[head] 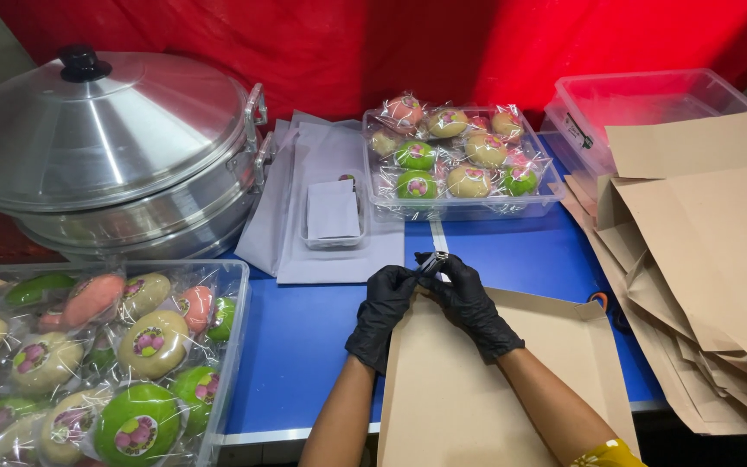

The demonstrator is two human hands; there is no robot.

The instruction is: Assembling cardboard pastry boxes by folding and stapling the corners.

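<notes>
Both gloved hands meet over the middle of the blue table [304, 346], at the top edge of a flat brown box [494, 380] lying near the front edge. The left hand [382, 304] and the right hand [469, 298] are each pinched nearly closed on one small dark piece [432, 262] held between the fingertips; what it is I cannot tell. Holding it up close like that looks like fine finger work, with the box kept right under it, within reach. At the front left corner a clear tub [233, 346] is packed with wrapped buns [136, 424], green, cream and pink, each with a round sticker. A second clear tub [469, 207] toward the back edge holds more of the same buns. Beside it to the right stands an empty-looking clear bin [650, 95]. More brown boxes [702, 259] are stacked along the right edge, handy for taking one at a time. Pale sheets [304, 233] carry a small tray [335, 238], and a big steel steamer [105, 147] fills the back left corner.
</notes>
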